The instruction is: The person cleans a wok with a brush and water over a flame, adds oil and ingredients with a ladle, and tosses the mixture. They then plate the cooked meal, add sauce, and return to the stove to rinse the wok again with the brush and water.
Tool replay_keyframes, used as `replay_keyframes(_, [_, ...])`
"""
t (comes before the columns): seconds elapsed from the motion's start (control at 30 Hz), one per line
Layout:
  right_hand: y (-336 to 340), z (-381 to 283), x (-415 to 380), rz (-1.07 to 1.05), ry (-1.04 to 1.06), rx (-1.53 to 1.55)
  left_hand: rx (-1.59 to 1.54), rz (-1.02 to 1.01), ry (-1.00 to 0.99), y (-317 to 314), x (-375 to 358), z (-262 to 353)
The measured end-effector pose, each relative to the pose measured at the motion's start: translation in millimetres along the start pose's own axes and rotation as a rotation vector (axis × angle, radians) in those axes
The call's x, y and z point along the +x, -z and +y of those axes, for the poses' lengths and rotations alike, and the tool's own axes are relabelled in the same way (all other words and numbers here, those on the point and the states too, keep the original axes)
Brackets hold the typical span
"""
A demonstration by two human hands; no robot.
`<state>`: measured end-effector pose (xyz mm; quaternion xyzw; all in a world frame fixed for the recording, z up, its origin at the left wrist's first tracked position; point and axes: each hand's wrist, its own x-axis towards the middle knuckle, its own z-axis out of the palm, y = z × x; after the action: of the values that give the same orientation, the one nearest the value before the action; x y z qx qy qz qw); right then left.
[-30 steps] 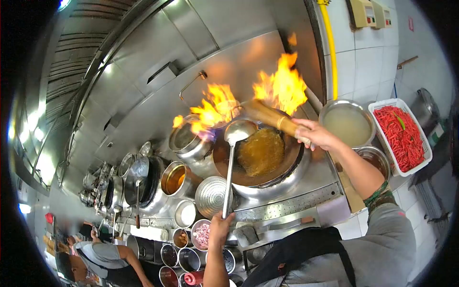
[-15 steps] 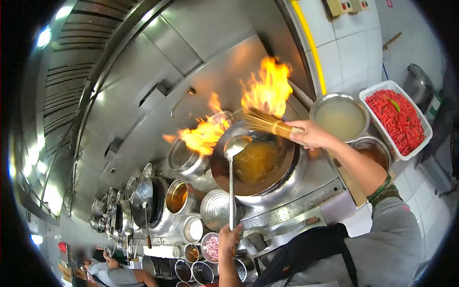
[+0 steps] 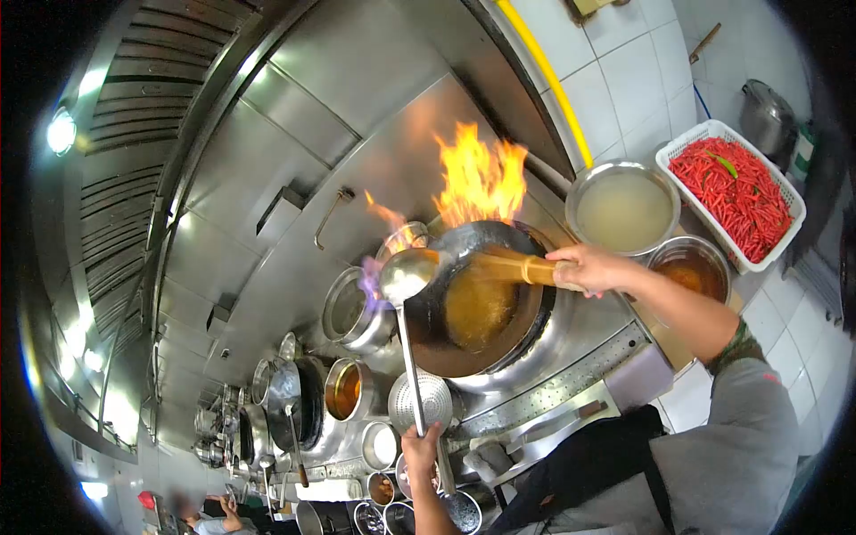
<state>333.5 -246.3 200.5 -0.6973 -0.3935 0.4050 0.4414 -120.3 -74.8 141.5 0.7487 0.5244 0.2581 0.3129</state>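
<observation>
My right hand (image 3: 584,269) is closed around the bound handle of a bamboo wok brush (image 3: 513,267). Its bristles, blurred by motion, reach over the wok (image 3: 419,343), where brownish-yellow liquid (image 3: 481,308) lies in the bottom. In my left hand (image 3: 421,450) is the long handle of a steel ladle (image 3: 408,278), held with its bowl up at the wok's left rim. Orange flames (image 3: 481,178) rise behind the wok, and a smaller flame with a bluish part burns near the ladle bowl.
Right of the wok stand a basin of cloudy liquid (image 3: 624,207), a bowl of brown liquid (image 3: 688,272) and a white basket of red chillies (image 3: 731,196). At left are a pot of orange-brown liquid (image 3: 348,390) and a perforated strainer (image 3: 419,399). Another person (image 3: 214,517) is at lower left.
The ladle has moved left, from over the wok to its rim. The brush has come down from near the flames toward the wok. The flames on the left have shrunk.
</observation>
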Motion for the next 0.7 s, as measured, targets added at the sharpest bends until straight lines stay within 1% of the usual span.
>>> replay_keyframes(0.1, [-22.6,-6.5,-16.8,0.141,0.249,0.219,0.089,-0.046,0.003,3.1,7.1,-8.1])
replay_keyframes(0.13, [-23.2,-15.8,-29.3,0.118,0.268,0.115,-0.036,0.012,-0.041,-1.0,2.9,2.0])
replay_keyframes(0.17, [-17.3,-13.2,-27.5,0.073,0.177,0.051,-0.065,-0.036,0.047,-0.2,8.3,-9.3])
replay_keyframes(0.23, [3.6,-7.7,-18.4,-0.013,-0.001,-0.085,0.001,-0.034,0.048,4.9,3.7,13.5])
replay_keyframes(0.27, [9.5,-3.9,-14.1,-0.001,-0.035,-0.107,-0.069,-0.032,0.023,1.8,9.7,8.4])
replay_keyframes(0.33, [2.7,-2.6,-18.7,0.107,0.126,0.1,-0.202,-0.027,-0.002,-0.6,10.1,-6.3])
replay_keyframes(0.37, [-5.3,0.6,-23.7,0.156,0.2,0.211,-0.147,-0.037,0.013,0.3,8.4,-13.4])
replay_keyframes(0.4, [-12.1,-2.8,-28.1,0.152,0.267,0.224,-0.088,-0.05,0.021,1.8,6.9,-5.3])
replay_keyframes(0.43, [-13.6,-7.2,-34.4,0.072,0.287,0.127,-0.027,-0.063,0.024,4.8,6.1,5.0])
replay_keyframes(0.47, [-12.3,-4.7,-34.6,0.024,0.184,0.068,0.072,0.005,-0.008,5.2,2.1,17.2])
replay_keyframes(0.5, [-8.6,-3.1,-33.2,-0.02,0.087,0.003,0.104,0.032,-0.059,7.1,5.0,19.5])
replay_keyframes(0.57, [3.5,7.8,-31.2,0.006,-0.032,-0.075,0.141,0.104,-0.147,8.7,5.7,9.9])
replay_keyframes(0.6, [8.5,10.5,-27.4,0.009,-0.088,-0.12,0.013,0.115,-0.191,13.2,26.0,-50.4])
replay_keyframes(0.7, [13.6,5.2,-35.8,0.133,0.157,0.184,0.742,0.513,-0.319,26.4,41.8,-86.5])
